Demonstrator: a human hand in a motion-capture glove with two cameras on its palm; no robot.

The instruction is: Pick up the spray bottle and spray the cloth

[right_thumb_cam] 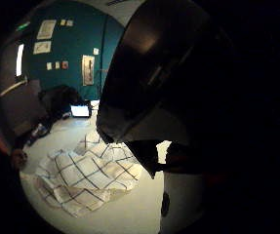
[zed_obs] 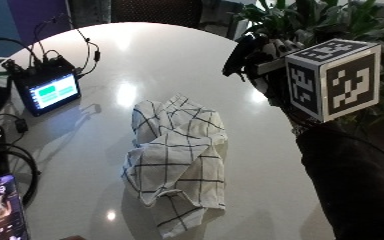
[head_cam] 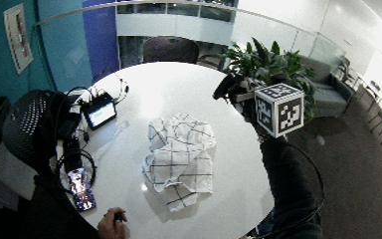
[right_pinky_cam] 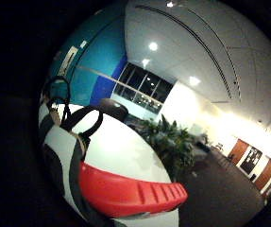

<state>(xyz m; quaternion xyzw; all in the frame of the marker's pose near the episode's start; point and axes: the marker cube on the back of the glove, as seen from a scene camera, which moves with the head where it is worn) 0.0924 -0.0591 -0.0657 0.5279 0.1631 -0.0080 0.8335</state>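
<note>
Here the black-gloved right hand [zed_obs: 265,62] is raised above the far right edge of the round white worktop [zed_obs: 145,55], its fingers wrapped round a white spray bottle with a black nozzle head [zed_obs: 237,54] and a red trigger [right_pinky_cam: 125,191]. The nozzle points toward the worktop's middle. Below and apart from it, a crumpled white cloth with thin dark checks [zed_obs: 175,162] lies on the worktop. A small lit screen with cables [zed_obs: 44,90] sits at the left edge.
</note>
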